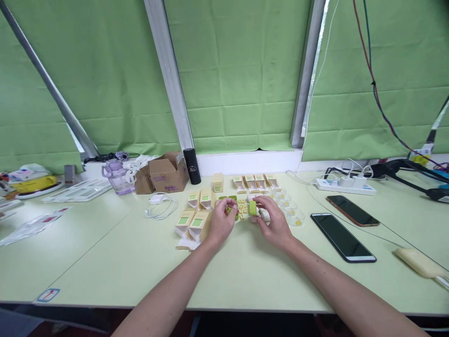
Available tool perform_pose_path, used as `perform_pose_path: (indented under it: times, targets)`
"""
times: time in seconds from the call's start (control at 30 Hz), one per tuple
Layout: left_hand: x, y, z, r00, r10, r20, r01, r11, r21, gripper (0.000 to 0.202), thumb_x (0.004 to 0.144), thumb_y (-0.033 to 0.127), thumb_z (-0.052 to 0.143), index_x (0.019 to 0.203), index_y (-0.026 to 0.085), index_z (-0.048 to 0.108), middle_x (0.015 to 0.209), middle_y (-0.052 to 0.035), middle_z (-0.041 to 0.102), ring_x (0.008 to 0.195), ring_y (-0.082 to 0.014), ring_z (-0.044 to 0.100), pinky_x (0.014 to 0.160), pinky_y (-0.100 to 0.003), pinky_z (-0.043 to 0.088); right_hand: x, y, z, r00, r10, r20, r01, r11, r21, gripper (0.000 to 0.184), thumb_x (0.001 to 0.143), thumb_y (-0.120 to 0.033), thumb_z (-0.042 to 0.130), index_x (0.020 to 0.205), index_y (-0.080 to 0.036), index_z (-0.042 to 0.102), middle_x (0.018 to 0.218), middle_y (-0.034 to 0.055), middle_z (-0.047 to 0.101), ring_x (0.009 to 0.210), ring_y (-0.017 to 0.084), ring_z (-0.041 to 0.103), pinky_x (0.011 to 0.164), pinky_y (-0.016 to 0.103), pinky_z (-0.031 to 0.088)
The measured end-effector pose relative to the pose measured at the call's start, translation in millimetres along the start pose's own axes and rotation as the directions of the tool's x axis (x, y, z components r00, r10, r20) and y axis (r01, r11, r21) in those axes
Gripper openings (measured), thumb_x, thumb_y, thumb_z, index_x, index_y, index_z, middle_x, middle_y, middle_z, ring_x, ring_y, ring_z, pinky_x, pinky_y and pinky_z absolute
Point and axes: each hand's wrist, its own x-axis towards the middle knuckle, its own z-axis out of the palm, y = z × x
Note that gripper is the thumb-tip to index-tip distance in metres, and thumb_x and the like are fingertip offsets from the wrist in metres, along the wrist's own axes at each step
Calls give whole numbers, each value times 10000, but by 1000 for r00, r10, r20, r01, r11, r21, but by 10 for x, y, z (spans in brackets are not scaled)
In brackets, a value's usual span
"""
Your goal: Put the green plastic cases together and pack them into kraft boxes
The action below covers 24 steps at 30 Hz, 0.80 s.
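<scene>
My right hand [273, 222] grips a small green block [252, 208] between thumb and fingers, just above the table. Opposite it, my left hand [222, 220] is closed in a pinch; whatever its fingertips hold, if anything, is too small to make out. Green pieces [229, 198] lie partly hidden behind the left fingers. Between the hands sit several tiny yellow parts [242, 206]. A white rounded piece [264, 215] shows beneath my right fingers. Clear cups with yellow bits [294, 216] stand to the right, and open cream cartons with green windows [197, 222] are left of my left hand.
More small cartons [249, 182] line the back. Behind on the left are a cardboard box [168, 175], a black cylinder [192, 166], a purple bottle [121, 178] and a white charger [157, 199]. Two phones [342, 237] and a power strip [345, 186] lie right.
</scene>
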Motion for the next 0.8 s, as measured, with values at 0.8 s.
perform_pose_path:
  times: [0.8]
  targets:
    - [-117,126,8,938,310,154,-326,941,90,408,876,160,772,1263,250,682,1275,-96,706,1353,-323,456,1168,-511,447,22,-45,-59,963,-259,76,269,937,-224,359,1004,-89,561,1328,-239,591,1391,172,677,1335,319,676,1065,507,638]
